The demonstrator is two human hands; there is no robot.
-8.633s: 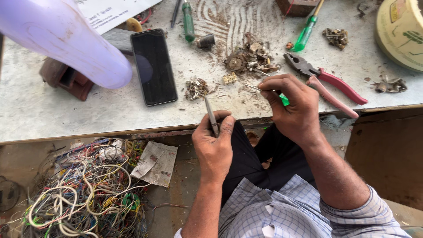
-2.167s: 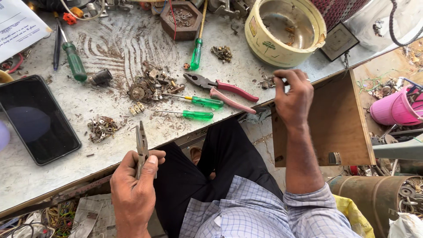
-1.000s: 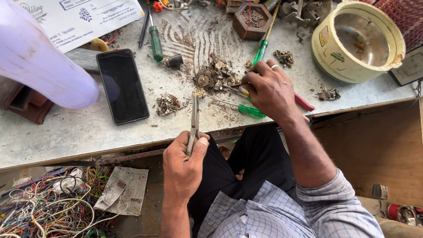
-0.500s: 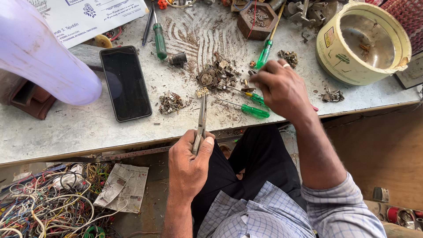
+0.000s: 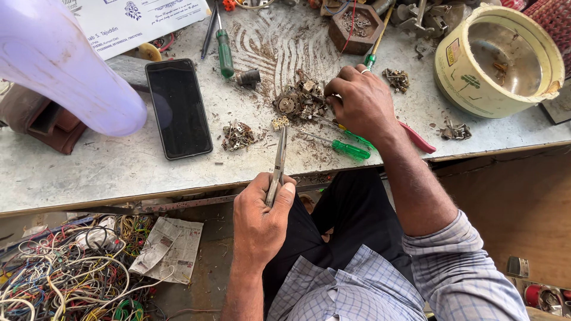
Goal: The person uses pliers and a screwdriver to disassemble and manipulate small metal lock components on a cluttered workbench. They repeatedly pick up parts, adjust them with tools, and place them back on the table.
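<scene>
The right hand (image 5: pixel 361 102) covers part of the pile of small metal parts (image 5: pixel 297 102), so what its fingertips pinch cannot be made out. A red handle (image 5: pixel 418 138) sticks out from under the wrist; the rest of that tool is hidden. A large pale purple shape (image 5: pixel 65 65) at the upper left is blurred and cut off by the edge.

The pliers (image 5: pixel 278 163) are slim and grey, with narrow jaws that point up toward the pile. The tips rest on the worktable (image 5: pixel 89 172) just beside a small whitish part (image 5: pixel 278 123). The handles run down over the table's front edge.

The left hand (image 5: pixel 260 220) is closed around the plier handles, thumb on one side and fingers wrapped over the other. The right hand is curled, fingers bent down into the pile; a ring shows on one finger. Whether it grips anything cannot be told.

Two green screwdrivers (image 5: pixel 348 145) lie just below the right hand. A black phone (image 5: pixel 178 107) lies face up to the left, well apart from the pile. A cream-coloured tub (image 5: pixel 452 71) stands at the right. Tangled wires (image 5: pixel 65 279) lie below the table.
</scene>
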